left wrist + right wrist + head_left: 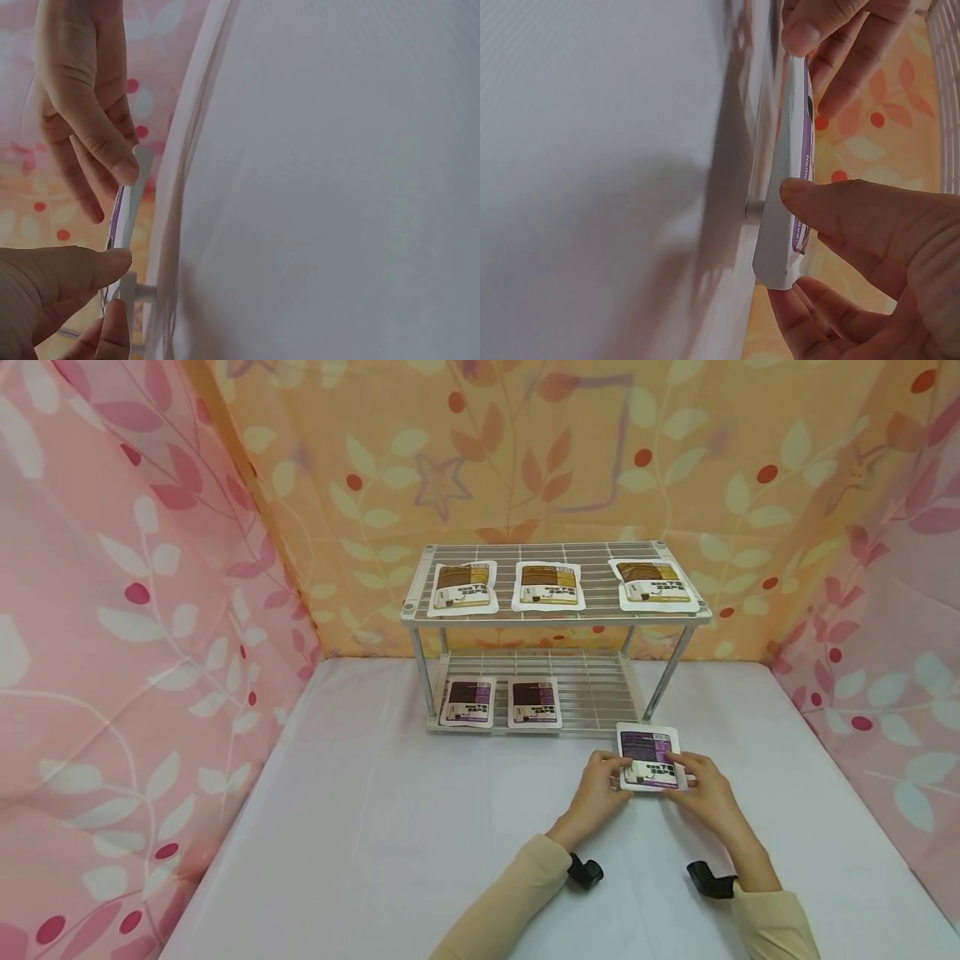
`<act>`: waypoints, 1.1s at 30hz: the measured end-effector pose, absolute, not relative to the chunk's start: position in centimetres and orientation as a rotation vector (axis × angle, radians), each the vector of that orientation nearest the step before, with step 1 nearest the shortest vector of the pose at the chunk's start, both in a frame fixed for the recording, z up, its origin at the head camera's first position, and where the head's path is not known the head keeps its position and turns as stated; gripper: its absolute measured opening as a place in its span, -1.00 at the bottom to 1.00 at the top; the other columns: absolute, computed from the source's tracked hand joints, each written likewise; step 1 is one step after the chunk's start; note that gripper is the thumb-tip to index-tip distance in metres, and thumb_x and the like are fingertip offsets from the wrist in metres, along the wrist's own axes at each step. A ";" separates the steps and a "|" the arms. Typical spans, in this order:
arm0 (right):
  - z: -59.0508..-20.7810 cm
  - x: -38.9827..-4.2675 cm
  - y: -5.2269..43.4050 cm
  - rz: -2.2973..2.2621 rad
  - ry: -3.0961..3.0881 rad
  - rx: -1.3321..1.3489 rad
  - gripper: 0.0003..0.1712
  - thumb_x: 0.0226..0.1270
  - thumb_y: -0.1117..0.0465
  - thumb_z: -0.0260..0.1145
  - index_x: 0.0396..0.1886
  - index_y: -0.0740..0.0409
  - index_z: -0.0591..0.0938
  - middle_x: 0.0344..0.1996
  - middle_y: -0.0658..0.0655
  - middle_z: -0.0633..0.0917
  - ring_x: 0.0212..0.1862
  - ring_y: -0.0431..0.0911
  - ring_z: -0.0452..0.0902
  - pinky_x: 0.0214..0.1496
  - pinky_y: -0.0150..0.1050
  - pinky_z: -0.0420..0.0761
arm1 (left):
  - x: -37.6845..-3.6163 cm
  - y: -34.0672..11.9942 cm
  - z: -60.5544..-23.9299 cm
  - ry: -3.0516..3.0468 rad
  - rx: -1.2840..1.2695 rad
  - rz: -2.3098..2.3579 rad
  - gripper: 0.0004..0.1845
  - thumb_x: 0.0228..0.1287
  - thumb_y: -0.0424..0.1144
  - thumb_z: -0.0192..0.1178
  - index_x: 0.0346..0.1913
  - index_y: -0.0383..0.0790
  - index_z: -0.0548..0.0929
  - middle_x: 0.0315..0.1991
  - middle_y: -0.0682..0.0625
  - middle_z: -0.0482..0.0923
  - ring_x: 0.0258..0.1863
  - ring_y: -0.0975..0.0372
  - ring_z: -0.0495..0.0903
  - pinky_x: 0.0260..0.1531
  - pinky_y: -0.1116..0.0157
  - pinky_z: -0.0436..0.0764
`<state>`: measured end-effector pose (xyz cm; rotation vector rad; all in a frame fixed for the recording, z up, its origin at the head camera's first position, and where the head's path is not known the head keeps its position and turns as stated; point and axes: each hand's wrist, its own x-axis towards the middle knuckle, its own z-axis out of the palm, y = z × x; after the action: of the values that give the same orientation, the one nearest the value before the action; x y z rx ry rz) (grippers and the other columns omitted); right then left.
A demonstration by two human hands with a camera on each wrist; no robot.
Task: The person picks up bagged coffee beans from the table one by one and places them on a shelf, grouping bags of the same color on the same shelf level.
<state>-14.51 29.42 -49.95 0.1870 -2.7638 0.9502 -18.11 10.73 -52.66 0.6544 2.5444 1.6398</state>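
Note:
A flat white pouch with a purple and dark label (648, 753) is held between both hands, just off the front right corner of the wire rack's lower shelf. My left hand (600, 787) pinches its left side, and my right hand (705, 793) grips the right side. Seen edge-on in the right wrist view, the pouch (780, 225) is above the white cloth and casts a shadow there. The right thumb (817, 202) presses its near face while fingers curl behind its end. In the left wrist view, the left thumb (90, 274) lies on the pouch edge.
A two-tier wire rack (600, 693) stands at the back of a table covered in white cloth (360, 827). Two purple-labelled pouches (535, 703) lie on its lower shelf, at left and middle. Three brown-and-yellow-labelled pouches (549, 587) lie on top. Patterned curtains (337, 485) enclose the table.

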 end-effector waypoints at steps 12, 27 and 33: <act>-50.5 -15.5 27.9 0.903 -2.652 0.320 -0.38 -0.17 0.47 0.43 0.02 0.46 0.52 -0.03 0.58 0.43 -0.12 0.36 0.43 -0.29 0.08 0.59 | -18.7 9.2 -52.6 2.616 0.617 1.622 -0.48 -0.13 -0.55 0.34 0.04 -0.30 0.60 -0.03 -0.06 0.38 -0.35 0.38 0.46 -0.39 0.63 0.47; -50.4 -16.8 26.2 0.929 -2.666 0.351 -0.42 -0.09 0.46 0.42 0.04 0.45 0.52 0.03 0.57 0.41 -0.17 0.33 0.48 -0.25 0.08 0.60 | -19.6 7.2 -52.2 2.640 0.573 1.629 -0.47 -0.12 -0.57 0.28 0.05 -0.29 0.59 0.02 -0.12 0.39 -0.34 0.31 0.51 -0.40 0.60 0.48; -50.2 -17.6 25.7 0.896 -2.625 0.392 -0.44 -0.12 0.47 0.42 0.00 0.46 0.54 0.02 0.58 0.42 -0.14 0.35 0.46 -0.27 0.06 0.60 | -20.2 6.8 -51.8 2.652 0.557 1.631 -0.48 -0.10 -0.57 0.27 0.05 -0.31 0.59 0.04 -0.14 0.40 -0.29 0.27 0.52 -0.39 0.59 0.48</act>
<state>-17.65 25.74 -50.20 0.3918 -2.6251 0.8961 -20.21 6.84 -51.76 0.5570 2.6525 1.6313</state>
